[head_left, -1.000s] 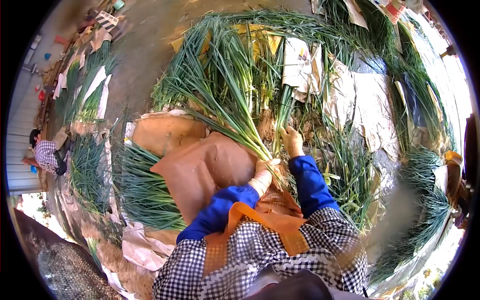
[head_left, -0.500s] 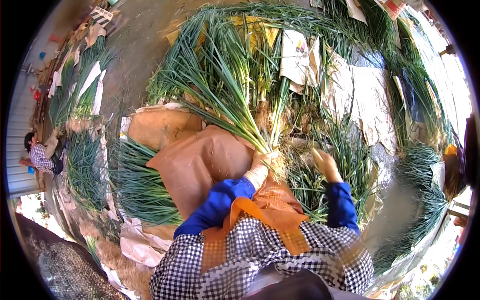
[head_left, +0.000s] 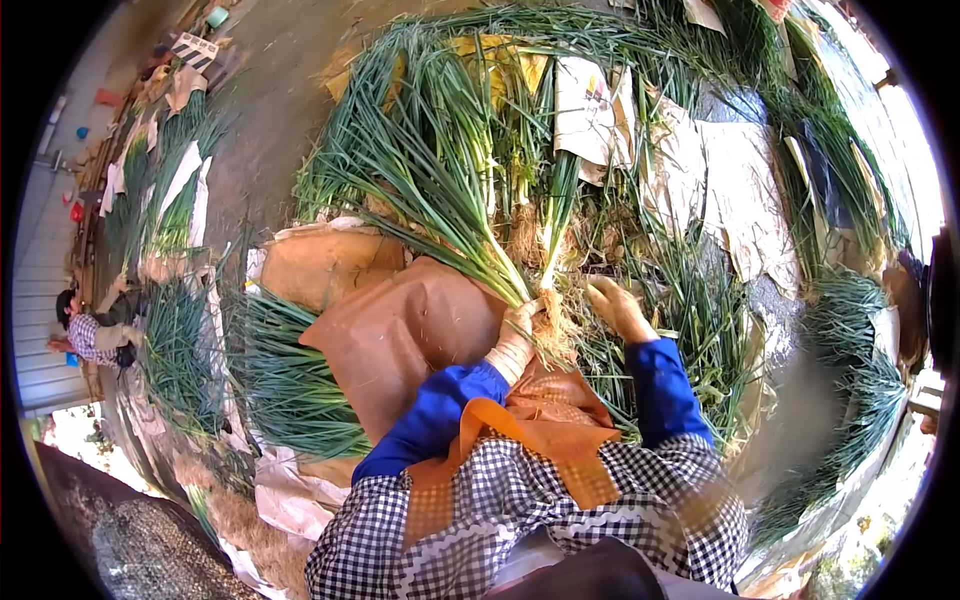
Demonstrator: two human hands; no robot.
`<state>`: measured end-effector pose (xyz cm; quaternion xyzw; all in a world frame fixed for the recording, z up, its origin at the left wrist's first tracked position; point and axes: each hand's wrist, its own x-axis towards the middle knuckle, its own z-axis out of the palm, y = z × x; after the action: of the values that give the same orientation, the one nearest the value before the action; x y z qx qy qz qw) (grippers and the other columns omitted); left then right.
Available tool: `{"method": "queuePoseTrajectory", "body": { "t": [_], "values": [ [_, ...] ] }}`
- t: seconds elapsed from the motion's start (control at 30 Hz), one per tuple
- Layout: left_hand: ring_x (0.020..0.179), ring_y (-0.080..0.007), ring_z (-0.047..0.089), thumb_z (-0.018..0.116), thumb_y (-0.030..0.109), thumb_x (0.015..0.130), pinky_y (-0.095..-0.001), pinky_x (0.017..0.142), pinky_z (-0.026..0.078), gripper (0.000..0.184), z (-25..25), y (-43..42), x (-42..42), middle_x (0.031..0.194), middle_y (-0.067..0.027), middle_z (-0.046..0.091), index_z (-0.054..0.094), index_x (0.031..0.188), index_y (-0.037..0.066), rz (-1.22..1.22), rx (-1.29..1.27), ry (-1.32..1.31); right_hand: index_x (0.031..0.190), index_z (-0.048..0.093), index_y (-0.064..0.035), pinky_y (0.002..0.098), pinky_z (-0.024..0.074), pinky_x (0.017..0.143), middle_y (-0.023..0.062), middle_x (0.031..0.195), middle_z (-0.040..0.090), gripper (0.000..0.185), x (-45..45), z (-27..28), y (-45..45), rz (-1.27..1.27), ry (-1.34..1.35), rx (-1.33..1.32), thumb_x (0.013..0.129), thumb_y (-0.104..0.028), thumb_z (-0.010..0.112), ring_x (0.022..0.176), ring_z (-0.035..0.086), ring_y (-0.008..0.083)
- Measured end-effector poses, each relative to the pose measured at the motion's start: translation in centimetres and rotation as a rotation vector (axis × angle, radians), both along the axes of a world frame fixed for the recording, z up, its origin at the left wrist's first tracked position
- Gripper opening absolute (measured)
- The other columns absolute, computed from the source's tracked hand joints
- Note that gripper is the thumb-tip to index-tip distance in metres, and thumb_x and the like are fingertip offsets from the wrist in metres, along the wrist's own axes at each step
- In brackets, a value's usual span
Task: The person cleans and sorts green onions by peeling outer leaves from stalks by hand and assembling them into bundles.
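Note:
My left hand (head_left: pixel 517 332) is closed round the pale stems of a bunch of scallions (head_left: pixel 480 235), just above their stringy roots (head_left: pixel 556 338). The long green leaves fan out toward the upper left, over the brown apron (head_left: pixel 410 325) on my lap. My right hand (head_left: pixel 618 308) is just right of the roots, a small gap away, with its fingers stretched toward them and nothing visible in it. Beyond the hands, more scallions (head_left: pixel 525 180) lie with their rooty ends facing me. Loose leaves and trimmings (head_left: pixel 690 345) lie beneath and right of my right hand.
A printed white sack (head_left: pixel 582 112) lies on the scallions ahead, and pale sacking (head_left: pixel 735 205) is to the right. A scallion pile (head_left: pixel 300 380) lies at my left beside a tan sack (head_left: pixel 325 265). Another person (head_left: pixel 92 335) sits at the far left.
My right hand has moved left and slightly up, nearer to the roots. My left hand keeps its hold on the scallions, almost in place. The view has shifted slightly.

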<state>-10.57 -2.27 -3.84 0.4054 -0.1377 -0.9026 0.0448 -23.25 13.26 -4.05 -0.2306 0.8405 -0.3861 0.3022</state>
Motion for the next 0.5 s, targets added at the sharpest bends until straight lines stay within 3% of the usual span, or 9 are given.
{"method": "queuePoseTrajectory", "body": {
  "t": [0.03, 0.13, 0.17, 0.2, 0.27, 0.33, 0.43, 0.47, 0.5],
  "values": [
    [0.060, -0.0211, 0.062, 0.059, 0.004, 0.079, -0.0317, 0.054, 0.054, 0.012, 0.4, 0.1, 0.1, 0.074, -0.0107, 0.063, 0.058, 0.090, -0.002, -0.014, -0.047, -0.014, 0.120, 0.048, -0.0020, 0.0328, 0.0457, 0.083, 0.0041, 0.108, 0.057, 0.040, 0.2, -3.2, -1.1, -0.087, -0.371, -0.356, 0.092, -0.031, 0.048, 0.096, 0.056, 0.0150],
    [0.062, -0.0213, 0.062, 0.058, 0.005, 0.080, -0.0316, 0.055, 0.054, 0.013, 0.9, 0.0, 0.5, 0.075, -0.0108, 0.062, 0.057, 0.091, -0.002, 0.012, 0.013, 0.023, 0.118, 0.048, -0.0030, 0.0294, 0.0452, 0.080, 0.0041, 0.107, 0.054, 0.037, 1.0, -0.4, -5.9, -0.233, -0.718, -0.496, 0.094, -0.030, 0.045, 0.092, 0.054, 0.0121],
    [0.065, -0.0212, 0.062, 0.058, 0.005, 0.081, -0.0313, 0.057, 0.053, 0.013, 1.2, 0.0, 0.3, 0.077, -0.0108, 0.062, 0.058, 0.091, -0.002, 0.014, 0.028, -0.008, 0.121, 0.051, -0.0050, 0.0288, 0.0444, 0.077, 0.0019, 0.106, 0.057, 0.046, 1.0, -3.0, -7.0, -0.107, -0.539, -0.401, 0.093, -0.040, 0.043, 0.089, 0.054, 0.0112],
    [0.065, -0.0212, 0.062, 0.058, 0.005, 0.081, -0.0313, 0.057, 0.053, 0.013, 0.8, -0.2, 0.2, 0.077, -0.0108, 0.062, 0.058, 0.091, -0.002, 0.016, 0.021, -0.003, 0.111, 0.056, -0.0040, 0.0288, 0.0455, 0.067, 0.0014, 0.092, 0.062, 0.038, 1.2, -8.5, -7.9, -0.089, -0.556, -0.479, 0.094, -0.035, 0.044, 0.079, 0.056, 0.0110],
    [0.071, -0.0210, 0.062, 0.056, 0.011, 0.083, -0.0329, 0.063, 0.053, 0.013, -1.0, -0.1, 0.5, 0.083, -0.0085, 0.063, 0.060, 0.092, 0.003, 0.077, -0.099, 0.032, 0.088, 0.063, -0.0042, 0.0355, 0.0455, 0.065, 0.0159, 0.072, 0.063, 0.040, 2.9, -1.8, -7.6, -0.043, -0.013, -0.050, 0.090, -0.040, 0.047, 0.067, 0.060, 0.0293],
    [0.069, -0.0201, 0.061, 0.056, 0.006, 0.082, -0.0325, 0.063, 0.052, 0.012, -2.5, 0.2, 0.8, 0.082, -0.0067, 0.061, 0.059, 0.092, 0.002, 0.103, -0.162, 0.021, 0.085, 0.062, -0.0035, 0.0421, 0.0448, 0.064, 0.0226, 0.075, 0.059, 0.040, 4.3, 2.2, -5.0, 0.183, 0.150, -0.104, 0.090, -0.040, 0.046, 0.072, 0.058, 0.0366],
    [0.067, -0.0194, 0.060, 0.057, 0.003, 0.080, -0.0304, 0.059, 0.052, 0.013, -4.0, 0.1, 0.8, 0.079, -0.0070, 0.060, 0.058, 0.092, -0.001, 0.097, -0.194, 0.029, 0.071, 0.056, -0.0001, 0.0345, 0.0434, 0.056, 0.0149, 0.061, 0.054, 0.037, 4.3, 11.1, 0.7, 0.356, -0.194, -0.063, 0.090, -0.031, 0.050, 0.057, 0.055, 0.0251],
    [0.064, -0.0182, 0.059, 0.058, 0.004, 0.078, -0.0289, 0.057, 0.052, 0.015, -4.2, 0.1, 0.6, 0.078, -0.0074, 0.060, 0.058, 0.092, -0.003, 0.085, -0.186, 0.028, 0.074, 0.057, -0.0029, 0.0313, 0.0434, 0.055, 0.0079, 0.061, 0.053, 0.031, 3.5, 11.3, 2.9, 0.354, -0.406, 0.190, 0.090, -0.027, 0.049, 0.059, 0.055, 0.0178],
    [0.063, -0.0175, 0.059, 0.059, 0.003, 0.078, -0.0283, 0.056, 0.051, 0.016, -3.6, 0.1, 0.1, 0.077, -0.0068, 0.060, 0.058, 0.093, -0.003, 0.105, -0.143, 0.041, 0.082, 0.060, -0.0060, 0.0321, 0.0438, 0.056, 0.0069, 0.067, 0.058, 0.027, 2.2, 8.7, 5.8, 0.525, -0.402, 0.021, 0.089, -0.030, 0.050, 0.062, 0.057, 0.0180]
  ]
}}
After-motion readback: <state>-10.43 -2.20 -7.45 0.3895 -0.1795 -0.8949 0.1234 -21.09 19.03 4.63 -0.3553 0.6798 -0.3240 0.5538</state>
